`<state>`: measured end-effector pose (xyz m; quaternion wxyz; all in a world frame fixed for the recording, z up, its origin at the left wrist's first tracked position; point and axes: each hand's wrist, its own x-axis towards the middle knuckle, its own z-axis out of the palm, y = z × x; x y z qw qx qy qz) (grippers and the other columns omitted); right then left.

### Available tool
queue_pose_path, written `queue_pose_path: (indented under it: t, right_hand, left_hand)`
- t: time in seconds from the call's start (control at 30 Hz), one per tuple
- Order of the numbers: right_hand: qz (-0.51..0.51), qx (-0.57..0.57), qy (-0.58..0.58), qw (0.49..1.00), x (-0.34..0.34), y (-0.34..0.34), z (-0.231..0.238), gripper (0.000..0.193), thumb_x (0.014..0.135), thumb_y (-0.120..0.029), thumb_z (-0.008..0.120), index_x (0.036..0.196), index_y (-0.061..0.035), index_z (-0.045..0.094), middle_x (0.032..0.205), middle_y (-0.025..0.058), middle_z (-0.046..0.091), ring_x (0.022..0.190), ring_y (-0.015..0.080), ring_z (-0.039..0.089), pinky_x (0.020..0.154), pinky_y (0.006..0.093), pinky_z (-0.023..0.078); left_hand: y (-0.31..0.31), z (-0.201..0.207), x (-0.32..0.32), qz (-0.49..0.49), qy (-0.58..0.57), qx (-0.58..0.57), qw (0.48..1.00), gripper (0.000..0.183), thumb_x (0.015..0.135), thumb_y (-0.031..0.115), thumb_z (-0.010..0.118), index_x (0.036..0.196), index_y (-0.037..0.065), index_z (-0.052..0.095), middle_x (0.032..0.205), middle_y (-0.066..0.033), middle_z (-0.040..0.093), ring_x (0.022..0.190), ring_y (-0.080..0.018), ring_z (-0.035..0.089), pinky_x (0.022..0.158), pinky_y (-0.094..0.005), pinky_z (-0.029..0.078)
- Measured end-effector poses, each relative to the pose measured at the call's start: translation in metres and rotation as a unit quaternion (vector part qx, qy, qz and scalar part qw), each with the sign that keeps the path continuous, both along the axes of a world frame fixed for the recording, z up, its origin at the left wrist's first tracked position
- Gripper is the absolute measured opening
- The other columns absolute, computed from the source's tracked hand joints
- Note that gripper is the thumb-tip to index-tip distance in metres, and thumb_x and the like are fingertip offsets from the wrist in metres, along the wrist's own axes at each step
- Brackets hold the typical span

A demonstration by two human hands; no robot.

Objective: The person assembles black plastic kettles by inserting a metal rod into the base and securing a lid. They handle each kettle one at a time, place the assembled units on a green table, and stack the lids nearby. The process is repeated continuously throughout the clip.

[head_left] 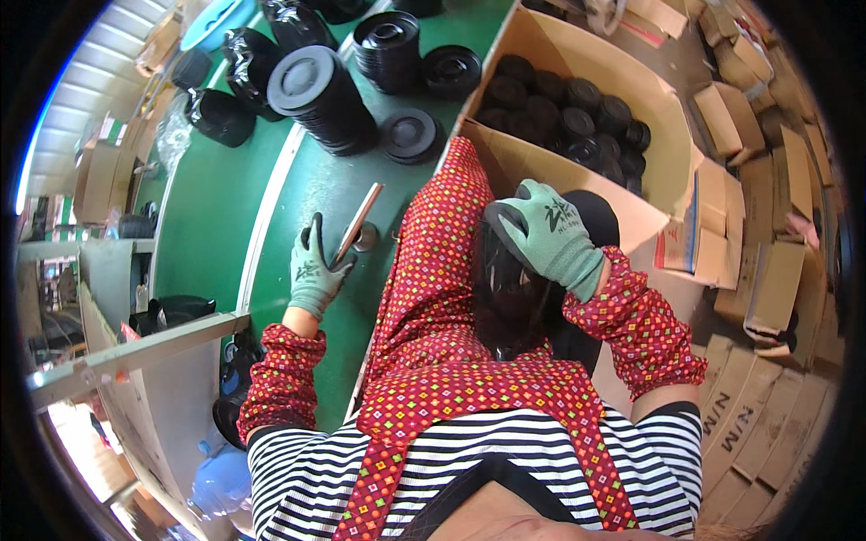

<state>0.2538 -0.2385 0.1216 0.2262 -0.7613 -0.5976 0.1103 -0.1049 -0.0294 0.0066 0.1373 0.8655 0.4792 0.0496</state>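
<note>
My left hand [316,268], in a green-grey work glove, is over the green table. A slim brown stick-like tool [360,221] rises slanting from between its thumb and fingers; the index finger is stretched out. Beside the tool is a small round grey piece [364,237]. My right hand [544,230], gloved alike, grips the top of a glossy black bundle [507,293] that looks wrapped in plastic and leans on my lap. What is inside the wrap is hard to make out. Another dark rounded shape [591,221] is partly hidden behind that hand.
On the green table [207,207] stand a tall stack of black round lids [327,104], a second stack [388,54] and a low one [411,137]. Shiny black wrapped bundles [250,68] lie farther left. An open cardboard box [532,158] with several black round pieces adjoins the table; flattened cartons [767,424] lie right.
</note>
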Motion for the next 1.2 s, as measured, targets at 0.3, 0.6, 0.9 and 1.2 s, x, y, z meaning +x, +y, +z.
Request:
queue_pose_path:
  t: [0.3, 0.6, 0.9, 1.2]
  right_hand:
    - [0.088, -0.015, 0.354, 0.931, 0.055, 0.000, 0.022, 0.029, 0.109, -0.019, 0.053, 0.125, -0.0008, 0.068, 0.108, 0.0169, 0.076, 0.091, 0.0302, 0.076, 0.086, 0.0393, 0.058]
    - [0.158, 0.207, 0.152, 0.953, 0.062, 0.058, 0.059, 0.042, 0.093, -0.020, 0.072, 0.134, -0.0117, 0.069, 0.119, 0.0126, 0.073, 0.109, 0.0294, 0.071, 0.098, 0.0414, 0.054]
    - [0.181, 0.208, 0.128, 0.953, 0.106, 0.097, -0.031, 0.034, 0.089, -0.020, 0.083, 0.117, -0.0040, 0.074, 0.116, 0.0108, 0.071, 0.103, 0.0306, 0.069, 0.095, 0.0407, 0.056]
    - [0.201, 0.217, 0.386, 0.874, 0.083, 0.060, -0.088, 0.046, 0.097, -0.019, 0.074, 0.140, -0.0039, 0.064, 0.133, 0.0152, 0.064, 0.120, 0.0325, 0.063, 0.105, 0.0402, 0.052]
  left_hand:
    - [0.008, -0.026, 0.011, -0.051, -0.261, -0.228, 0.937, 0.070, 0.098, 0.006, 0.072, 0.162, 0.007, 0.044, 0.132, -0.0071, 0.072, 0.073, -0.0079, 0.057, 0.064, -0.0254, 0.049]
    - [-0.027, 0.162, 0.137, -0.010, -0.328, -0.411, 0.850, 0.064, 0.100, 0.006, 0.072, 0.159, 0.006, 0.050, 0.107, 0.0002, 0.070, 0.070, -0.0018, 0.050, 0.061, -0.0184, 0.040]
    - [-0.025, 0.258, 0.206, -0.213, -0.290, -0.375, 0.854, 0.055, 0.103, 0.022, 0.060, 0.151, -0.005, 0.054, 0.114, -0.0174, 0.074, 0.098, -0.0196, 0.070, 0.086, -0.0326, 0.053]
    - [-0.053, 0.197, 0.268, -0.547, -0.318, -0.276, 0.724, 0.070, 0.079, 0.027, 0.078, 0.144, 0.006, 0.061, 0.128, -0.0159, 0.061, 0.118, -0.0341, 0.057, 0.109, -0.0523, 0.041]
